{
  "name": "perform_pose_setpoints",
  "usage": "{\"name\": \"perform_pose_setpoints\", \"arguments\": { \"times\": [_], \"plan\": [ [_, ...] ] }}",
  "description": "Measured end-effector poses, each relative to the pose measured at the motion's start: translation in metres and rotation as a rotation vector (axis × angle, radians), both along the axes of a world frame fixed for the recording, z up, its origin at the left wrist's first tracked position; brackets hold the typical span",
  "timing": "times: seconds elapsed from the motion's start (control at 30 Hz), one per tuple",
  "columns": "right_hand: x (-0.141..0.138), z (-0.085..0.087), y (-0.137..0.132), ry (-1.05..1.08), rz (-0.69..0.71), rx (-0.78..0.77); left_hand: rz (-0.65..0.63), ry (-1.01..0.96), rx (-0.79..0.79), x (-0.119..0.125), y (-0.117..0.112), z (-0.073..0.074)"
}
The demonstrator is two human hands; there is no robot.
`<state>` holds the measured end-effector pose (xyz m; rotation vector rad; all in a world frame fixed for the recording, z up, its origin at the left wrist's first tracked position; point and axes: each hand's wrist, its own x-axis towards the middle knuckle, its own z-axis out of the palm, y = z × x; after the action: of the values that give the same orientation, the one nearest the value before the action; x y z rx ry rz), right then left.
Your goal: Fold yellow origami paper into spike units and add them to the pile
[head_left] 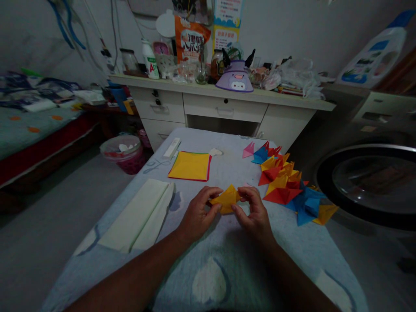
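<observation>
A folded yellow paper piece (227, 198) is held just above the cloth-covered table (227, 268), pinched from both sides. My left hand (197, 215) grips its left edge with thumb and fingers closed. My right hand (255, 211) grips its right edge, fingers curled over it. To the right lies a pile of folded paper shapes (286, 182) in red, yellow, blue and pink. A stack of flat coloured paper squares (190, 165), yellow on top, lies beyond my left hand.
A folded pale cloth (139, 219), scissors (156, 164) and a white stick-shaped item (172, 147) lie on the table's left. A cluttered white desk (221, 104) stands behind. A bin (121, 152) sits on the floor left, a washing machine (367, 182) at right.
</observation>
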<state>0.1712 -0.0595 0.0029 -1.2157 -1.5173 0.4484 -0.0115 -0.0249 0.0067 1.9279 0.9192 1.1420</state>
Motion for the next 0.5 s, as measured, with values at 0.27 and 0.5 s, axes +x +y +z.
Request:
{"name": "perform_pose_setpoints", "arguments": {
  "times": [0.27,0.5],
  "plan": [
    [-0.0015,0.0087,0.0000,-0.038,-0.009,0.071,-0.050,0.053,0.125,-0.0011,0.0027,0.0017],
    [-0.0006,0.0059,-0.0017,-0.070,0.035,0.030,-0.074,0.067,0.152,0.0000,0.0042,0.0015]
  ]
}}
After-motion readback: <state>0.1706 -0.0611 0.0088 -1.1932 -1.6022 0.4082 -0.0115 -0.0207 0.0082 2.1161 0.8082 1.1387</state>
